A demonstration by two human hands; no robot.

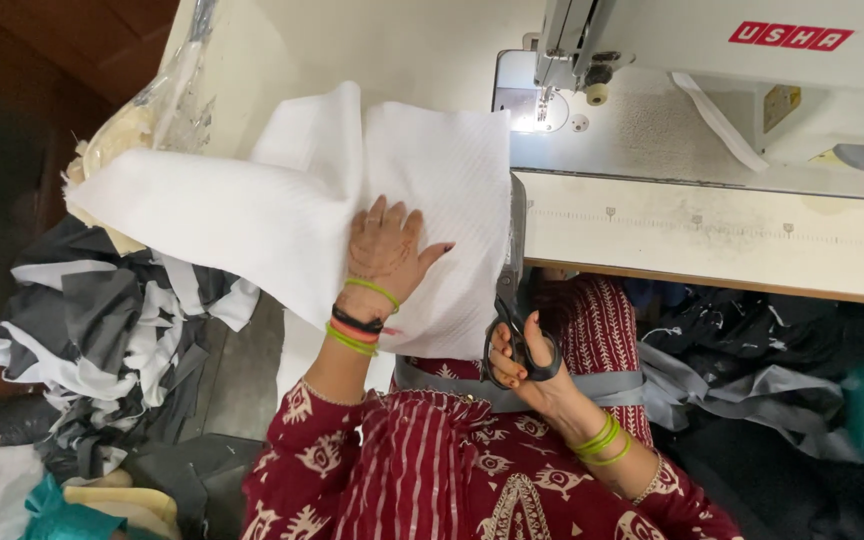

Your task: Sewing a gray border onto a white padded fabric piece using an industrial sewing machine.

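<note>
My left hand point(385, 247) lies flat, fingers spread, on a white ribbed cloth point(282, 215) that hangs over the near edge of the sewing table point(702, 240). My right hand point(522, 365) grips the black handles of a pair of scissors point(508, 300). Their blades point away from me along the right edge of the cloth. A folded flap of the same cloth stretches off to the left. Both wrists wear green bangles.
A white sewing machine point(712, 60) stands on the table at the upper right, its needle lamp lit. A heap of grey, black and white fabric scraps point(112, 340) lies on the floor at left. Dark and grey cloth point(752, 390) is piled under the table at right.
</note>
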